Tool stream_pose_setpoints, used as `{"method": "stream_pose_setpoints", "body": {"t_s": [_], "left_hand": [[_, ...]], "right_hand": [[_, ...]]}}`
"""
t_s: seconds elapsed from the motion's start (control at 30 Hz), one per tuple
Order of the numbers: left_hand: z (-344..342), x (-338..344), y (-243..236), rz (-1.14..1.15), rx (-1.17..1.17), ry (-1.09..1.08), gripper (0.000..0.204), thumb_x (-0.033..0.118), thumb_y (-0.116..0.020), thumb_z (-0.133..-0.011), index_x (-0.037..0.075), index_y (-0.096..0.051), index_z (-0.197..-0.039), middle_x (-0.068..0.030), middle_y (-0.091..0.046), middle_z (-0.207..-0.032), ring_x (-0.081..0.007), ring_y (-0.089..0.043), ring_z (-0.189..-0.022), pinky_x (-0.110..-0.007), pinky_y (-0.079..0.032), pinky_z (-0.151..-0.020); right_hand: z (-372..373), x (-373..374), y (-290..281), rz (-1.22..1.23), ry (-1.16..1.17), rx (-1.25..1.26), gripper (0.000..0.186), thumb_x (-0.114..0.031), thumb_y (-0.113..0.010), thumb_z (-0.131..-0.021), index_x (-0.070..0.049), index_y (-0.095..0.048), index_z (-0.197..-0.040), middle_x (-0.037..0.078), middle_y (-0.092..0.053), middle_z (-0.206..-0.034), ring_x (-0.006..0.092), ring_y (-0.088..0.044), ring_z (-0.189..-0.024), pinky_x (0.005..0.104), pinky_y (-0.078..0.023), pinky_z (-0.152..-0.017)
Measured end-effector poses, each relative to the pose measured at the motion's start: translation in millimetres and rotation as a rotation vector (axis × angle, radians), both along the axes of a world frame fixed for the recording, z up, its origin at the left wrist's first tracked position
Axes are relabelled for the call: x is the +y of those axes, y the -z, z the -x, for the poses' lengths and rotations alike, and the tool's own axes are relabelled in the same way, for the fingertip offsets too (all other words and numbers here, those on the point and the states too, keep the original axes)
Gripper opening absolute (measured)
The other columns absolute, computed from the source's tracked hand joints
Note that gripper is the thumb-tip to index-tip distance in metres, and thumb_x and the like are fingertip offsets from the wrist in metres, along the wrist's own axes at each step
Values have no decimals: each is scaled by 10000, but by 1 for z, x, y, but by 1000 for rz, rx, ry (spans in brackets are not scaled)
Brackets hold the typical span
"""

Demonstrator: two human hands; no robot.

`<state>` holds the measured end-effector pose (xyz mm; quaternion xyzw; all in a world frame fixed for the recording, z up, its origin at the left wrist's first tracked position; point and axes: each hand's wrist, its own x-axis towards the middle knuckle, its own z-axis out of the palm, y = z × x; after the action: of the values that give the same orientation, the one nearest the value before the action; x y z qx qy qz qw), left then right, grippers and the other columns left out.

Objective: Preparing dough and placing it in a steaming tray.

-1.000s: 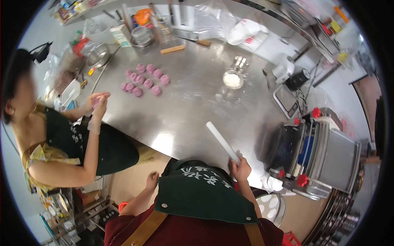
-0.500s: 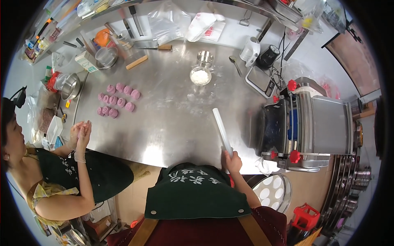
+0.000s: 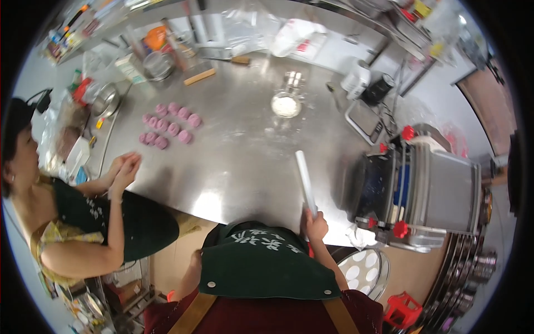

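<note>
My right hand (image 3: 316,225) grips the lower end of a white rolling pin (image 3: 303,172), which angles up over the near edge of the steel table (image 3: 233,167). My left hand (image 3: 196,257) is mostly hidden at the left side of my dark green apron (image 3: 256,267), so its fingers cannot be made out. Farther up the table, several pink dough pieces (image 3: 173,129) sit in a group on the left, and a bowl of white powder (image 3: 285,106) stands near the middle with a metal container just behind it.
A co-worker (image 3: 67,222) stands at left, hands (image 3: 125,167) together. At right are a machine with red knobs (image 3: 445,189), a scale (image 3: 361,119) and a kettle (image 3: 353,80). A round tray (image 3: 364,273) and a red stool (image 3: 400,309) are below; tools line the back.
The view has shifted with my head. My left hand, out beside the apron a second ago, is now mostly behind its edge. The rolling pin points more steeply upward.
</note>
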<state>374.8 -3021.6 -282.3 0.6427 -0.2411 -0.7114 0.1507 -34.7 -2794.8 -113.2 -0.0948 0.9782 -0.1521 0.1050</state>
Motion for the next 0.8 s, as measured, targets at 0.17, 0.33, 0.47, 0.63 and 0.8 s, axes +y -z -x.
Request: {"method": "stream_pose_setpoints", "body": {"t_s": [0.17, 0.33, 0.47, 0.63, 0.8], "left_hand": [[79, -46, -130, 640, -412, 163, 205, 123, -515, -792, -10, -579, -934, -66, -588, -779, -148, -541, -679, -250, -429, -646], [153, -83, -181, 997, -420, 387, 168, 128, -543, -770, 9, -604, -872, -126, -603, -813, -196, -585, -747, -268, -441, -664], [196, -89, -177, 1145, -389, 476, 159, 126, -552, -762, 15, -600, -865, -132, -597, -831, -224, -587, -725, -285, -453, -636], [231, -99, -189, 1055, -356, 531, 205, 140, -544, -763, 32, -590, -931, -102, -612, -841, -198, -584, -733, -289, -435, -572], [249, -111, -178, 1108, -322, 510, 207, 96, -537, -740, 9, -569, -925, -137, -574, -883, -257, -569, -803, -326, -444, -701]], "right_hand": [[1, -2, 5, 14, -23, 30, 509, -524, -459, -771, -20, -527, -751, 203, -570, -603, 368, -568, -578, 446, -437, -536], [2, -2, 6, -11, -46, 76, 505, -521, -454, -778, -22, -516, -726, 194, -569, -594, 358, -567, -554, 437, -435, -502], [2, -4, 5, -31, -32, 69, 505, -517, -451, -784, -21, -512, -718, 194, -567, -594, 358, -568, -556, 437, -436, -502], [0, -6, 6, -48, -21, 71, 483, -495, -458, -791, -19, -522, -734, 195, -567, -597, 360, -566, -561, 436, -435, -507], [-2, -11, 1, -81, -6, 57, 462, -476, -468, -795, -20, -527, -748, 189, -569, -603, 355, -567, -563, 432, -433, -508]]}}
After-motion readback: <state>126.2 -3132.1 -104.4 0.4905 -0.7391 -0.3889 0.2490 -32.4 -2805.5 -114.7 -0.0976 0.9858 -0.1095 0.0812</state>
